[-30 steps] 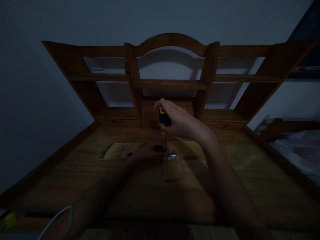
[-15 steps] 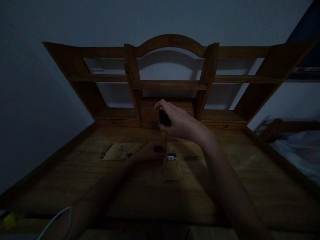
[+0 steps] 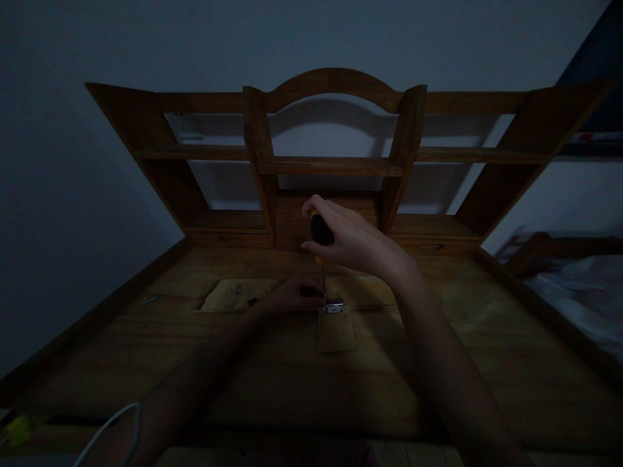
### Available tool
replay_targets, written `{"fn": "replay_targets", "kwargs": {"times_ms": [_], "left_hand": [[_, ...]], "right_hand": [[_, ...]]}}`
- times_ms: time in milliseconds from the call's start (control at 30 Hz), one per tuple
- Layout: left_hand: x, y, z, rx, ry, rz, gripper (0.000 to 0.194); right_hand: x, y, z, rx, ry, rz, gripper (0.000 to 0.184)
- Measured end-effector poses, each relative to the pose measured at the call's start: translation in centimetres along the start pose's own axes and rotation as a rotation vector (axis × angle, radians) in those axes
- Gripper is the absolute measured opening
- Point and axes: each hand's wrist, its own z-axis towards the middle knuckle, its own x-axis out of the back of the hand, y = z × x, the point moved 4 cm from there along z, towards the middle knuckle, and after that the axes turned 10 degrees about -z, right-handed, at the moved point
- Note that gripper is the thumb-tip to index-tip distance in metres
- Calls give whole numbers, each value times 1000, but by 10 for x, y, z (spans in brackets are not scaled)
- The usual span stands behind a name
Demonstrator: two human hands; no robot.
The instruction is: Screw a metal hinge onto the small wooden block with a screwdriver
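Note:
My right hand (image 3: 353, 240) is wrapped round the black and yellow handle of a screwdriver (image 3: 321, 230). The screwdriver stands upright, its thin shaft running down to the left end of a small metal hinge (image 3: 334, 306). That hinge lies along the top edge of a small square wooden block (image 3: 337, 332) on the desk. Low beside the shaft's tip, my left hand (image 3: 289, 294) has its thumb and finger curled together. Whatever lies between those fingertips is too dark and small to make out.
A wooden desk (image 3: 272, 389) carries a shelf unit (image 3: 331, 166) at its back, against the wall. Behind my left hand lies a torn pale strip (image 3: 228, 294). A small thin metallic piece (image 3: 150, 300) lies at the left. A white cord (image 3: 109, 421) crosses my left forearm.
My right thumb has moved slightly outward to the left on the screwdriver handle. The screwdriver, hinge, block and left hand look nearly the same as before.

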Motion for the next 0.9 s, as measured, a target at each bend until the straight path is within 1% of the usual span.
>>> {"fn": "replay_targets", "kwargs": {"times_ms": [100, 267, 467, 600, 733, 900], "left_hand": [[0, 3, 0, 6, 6, 9, 23], [0, 2, -1, 41, 39, 36, 24], [1, 0, 0, -13, 24, 35, 23], [1, -1, 0, 31, 38, 27, 23], [1, 0, 0, 43, 37, 7, 25], [0, -1, 0, 55, 22, -24, 26]], "right_hand": [[2, -1, 1, 12, 16, -11, 32], [3, -3, -1, -10, 6, -26, 36], [5, -4, -3, -48, 0, -49, 36], [4, -3, -2, -46, -2, -51, 33], [4, -2, -2, -43, 5, -60, 30], [5, -5, -3, -44, 6, -73, 39]]}}
